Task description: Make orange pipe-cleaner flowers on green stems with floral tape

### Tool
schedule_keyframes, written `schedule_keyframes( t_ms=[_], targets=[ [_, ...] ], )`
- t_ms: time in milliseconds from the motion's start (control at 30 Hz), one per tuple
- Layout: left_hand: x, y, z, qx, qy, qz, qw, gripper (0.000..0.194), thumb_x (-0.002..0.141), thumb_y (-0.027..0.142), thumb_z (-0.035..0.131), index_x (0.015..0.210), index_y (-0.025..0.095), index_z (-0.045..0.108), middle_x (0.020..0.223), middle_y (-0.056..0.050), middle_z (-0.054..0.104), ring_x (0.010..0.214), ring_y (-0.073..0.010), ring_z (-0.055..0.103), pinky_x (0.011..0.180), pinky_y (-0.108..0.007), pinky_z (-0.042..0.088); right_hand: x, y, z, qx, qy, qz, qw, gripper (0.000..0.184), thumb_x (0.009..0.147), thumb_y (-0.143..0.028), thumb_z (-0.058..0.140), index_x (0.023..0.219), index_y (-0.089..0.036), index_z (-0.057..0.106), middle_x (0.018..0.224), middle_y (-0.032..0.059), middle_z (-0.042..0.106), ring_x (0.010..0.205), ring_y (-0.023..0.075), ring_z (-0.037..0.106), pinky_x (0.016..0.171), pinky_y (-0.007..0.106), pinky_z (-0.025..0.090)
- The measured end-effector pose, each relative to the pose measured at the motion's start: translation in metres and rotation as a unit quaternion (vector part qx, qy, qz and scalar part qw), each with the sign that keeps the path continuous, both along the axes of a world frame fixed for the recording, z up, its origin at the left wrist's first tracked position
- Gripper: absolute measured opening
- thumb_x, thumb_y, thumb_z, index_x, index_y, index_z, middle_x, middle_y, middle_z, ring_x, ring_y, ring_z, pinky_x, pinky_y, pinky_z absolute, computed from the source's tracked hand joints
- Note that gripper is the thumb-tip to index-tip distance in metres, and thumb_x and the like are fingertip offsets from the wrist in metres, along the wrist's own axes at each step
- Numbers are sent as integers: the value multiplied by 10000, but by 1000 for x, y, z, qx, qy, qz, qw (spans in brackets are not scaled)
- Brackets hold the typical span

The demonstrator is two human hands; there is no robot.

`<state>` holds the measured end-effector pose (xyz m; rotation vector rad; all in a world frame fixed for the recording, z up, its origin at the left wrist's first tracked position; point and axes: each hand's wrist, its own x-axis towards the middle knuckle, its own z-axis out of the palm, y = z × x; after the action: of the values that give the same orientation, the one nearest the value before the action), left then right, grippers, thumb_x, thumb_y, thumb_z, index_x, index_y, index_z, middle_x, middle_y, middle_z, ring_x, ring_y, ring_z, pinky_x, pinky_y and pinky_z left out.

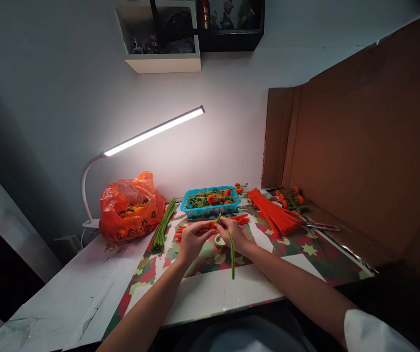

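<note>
A green pipe cleaner [232, 259] hangs down from my right hand [236, 235], whose fingers are closed on it near its upper end. My left hand [194, 240] is pinched at that same upper end, its fingertips meeting those of the right. What exactly lies between the fingertips is partly hidden. Just below the hands is a small roll of tape [219, 240]. Cut orange pipe cleaners [242, 219] lie on the table behind both hands, partly covered by them.
A blue basket [204, 211] holds green stems and orange flowers. Left of it are a green pipe cleaner bundle [163, 229], an orange plastic bag [131, 227] and a lit lamp [155, 131]. Rightward lie a red-orange pipe cleaner bundle [278, 215], scissors [323, 226] and a cardboard wall [352, 146].
</note>
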<state>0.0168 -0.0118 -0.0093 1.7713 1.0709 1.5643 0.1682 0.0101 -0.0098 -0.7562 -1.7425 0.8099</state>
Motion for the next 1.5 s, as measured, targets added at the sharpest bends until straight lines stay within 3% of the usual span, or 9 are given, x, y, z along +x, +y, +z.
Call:
schedule_keyframes(
  t_ms=[100,267,467,567,700,833,1067,1267,1500],
  targets=[
    [-5,0,3,101,88,12,991,207,709,290,712,897,205,728,926,-72,723,825,-211,679,750,-332,566,2,5,0,-197,101,124,967,258,737,-378,615,654,-178,475,556,-55,395,516,85,351,535,234,306],
    [-10,-1,7,137,190,-42,971,161,768,262,654,909,245,729,980,-65,712,880,-205,668,793,-320,545,15,12,0,-471,166,286,818,214,709,-230,673,677,-168,470,504,-86,344,476,58,312,577,219,350],
    [-5,0,6,-52,18,-80,995,388,748,383,660,1077,178,646,952,-91,695,777,-186,666,701,-301,556,22,14,4,-519,219,352,748,239,776,-163,564,605,-170,397,472,-84,304,462,58,305,578,205,349],
    [-4,1,7,-137,-38,-122,982,342,727,396,679,964,151,666,841,-70,703,686,-159,652,652,-278,546,26,18,3,-548,211,375,717,233,769,-164,530,589,-167,382,457,-76,306,459,59,324,528,191,313],
    [-3,0,6,-166,-38,-159,972,289,656,346,750,845,139,680,776,-54,700,666,-144,637,623,-244,527,28,22,-1,-587,176,375,696,220,793,-189,494,593,-163,408,431,-83,300,408,52,283,478,187,284],
    [0,1,4,-156,-60,-138,976,261,649,339,755,793,139,668,726,-40,689,647,-135,630,613,-234,518,22,18,1,-559,202,311,742,161,791,-269,575,702,-141,534,479,-57,457,440,58,404,524,198,365],
    [5,2,3,-127,-118,-40,984,291,621,386,756,737,140,651,652,-24,670,581,-132,627,573,-233,510,6,6,3,-352,235,173,889,395,501,-294,838,797,-152,618,750,19,669,701,138,622,736,280,472],
    [5,4,0,-128,-138,-18,982,337,591,413,769,752,136,665,663,-36,689,573,-151,644,575,-254,522,-2,5,-4,-262,261,49,928,539,473,-320,837,910,-183,552,721,5,684,659,161,645,666,297,496],
    [5,4,0,-142,-135,-33,980,352,617,421,756,824,142,701,735,-59,720,658,-188,679,618,-266,537,-6,1,-6,-129,197,16,972,278,617,-344,730,821,-166,666,805,67,712,772,213,669,754,364,532]
  ],
)
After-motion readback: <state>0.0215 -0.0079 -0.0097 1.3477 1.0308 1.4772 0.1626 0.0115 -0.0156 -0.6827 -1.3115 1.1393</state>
